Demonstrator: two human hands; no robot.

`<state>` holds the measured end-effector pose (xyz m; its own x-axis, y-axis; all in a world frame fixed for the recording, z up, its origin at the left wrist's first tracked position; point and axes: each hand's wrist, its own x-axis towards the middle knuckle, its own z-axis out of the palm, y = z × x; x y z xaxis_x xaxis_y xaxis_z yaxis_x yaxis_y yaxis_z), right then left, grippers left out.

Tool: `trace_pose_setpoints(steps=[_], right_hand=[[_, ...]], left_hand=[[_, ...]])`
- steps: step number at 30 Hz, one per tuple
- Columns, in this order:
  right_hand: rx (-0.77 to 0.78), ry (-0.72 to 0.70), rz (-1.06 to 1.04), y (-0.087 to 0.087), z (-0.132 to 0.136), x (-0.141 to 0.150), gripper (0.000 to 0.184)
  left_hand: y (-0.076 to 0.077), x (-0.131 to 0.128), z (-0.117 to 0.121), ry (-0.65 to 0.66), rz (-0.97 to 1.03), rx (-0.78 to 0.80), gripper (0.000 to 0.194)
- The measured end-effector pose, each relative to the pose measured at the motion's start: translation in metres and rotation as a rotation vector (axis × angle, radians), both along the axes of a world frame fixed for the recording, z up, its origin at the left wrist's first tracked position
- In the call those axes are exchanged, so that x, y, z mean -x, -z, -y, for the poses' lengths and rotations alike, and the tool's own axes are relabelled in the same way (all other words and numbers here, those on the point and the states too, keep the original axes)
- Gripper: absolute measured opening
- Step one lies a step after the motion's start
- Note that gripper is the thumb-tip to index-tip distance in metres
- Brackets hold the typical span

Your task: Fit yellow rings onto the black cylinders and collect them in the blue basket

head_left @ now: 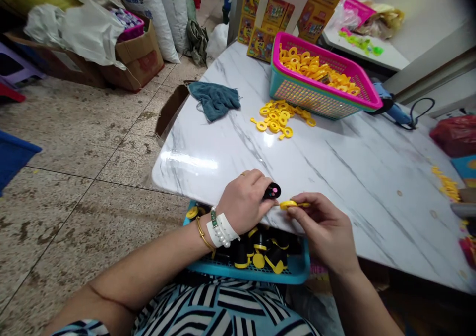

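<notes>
My left hand is closed around a small black cylinder, whose round end shows pink specks. Close beside it, my right hand pinches a yellow plastic ring with a tab between thumb and fingers. Ring and cylinder are near each other but appear apart. Below both hands, at the table's front edge, a blue basket holds several black cylinders with yellow ends. Farther back on the table lies a loose pile of yellow tabbed rings.
A pink-rimmed basket full of yellow rings stands on the marble-patterned table. A teal cloth lies near the left edge. Printed boxes are stacked at the back. A blue tool with a cord lies right of the basket.
</notes>
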<state>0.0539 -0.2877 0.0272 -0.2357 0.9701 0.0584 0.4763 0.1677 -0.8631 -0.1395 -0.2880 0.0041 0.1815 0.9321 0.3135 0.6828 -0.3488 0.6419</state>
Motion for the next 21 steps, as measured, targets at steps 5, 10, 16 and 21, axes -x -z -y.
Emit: trace_pose_setpoints(steps=[5,10,16,21], right_hand=[[-0.004,-0.057,-0.02,-0.02,-0.022,0.018,0.008],[0.026,-0.06,0.053,-0.019,-0.042,0.029,0.014],[0.24,-0.057,-0.054,-0.011,-0.041,0.026,0.022],[0.245,-0.032,-0.174,-0.006,-0.039,0.026,0.015]], left_hand=[[0.001,0.0,-0.001,-0.01,0.01,0.008,0.019],[0.002,0.0,0.0,-0.021,0.0,0.031,0.022],[0.004,-0.001,0.0,-0.03,-0.012,-0.002,0.025],[0.004,-0.001,0.0,-0.022,-0.027,0.005,0.025]])
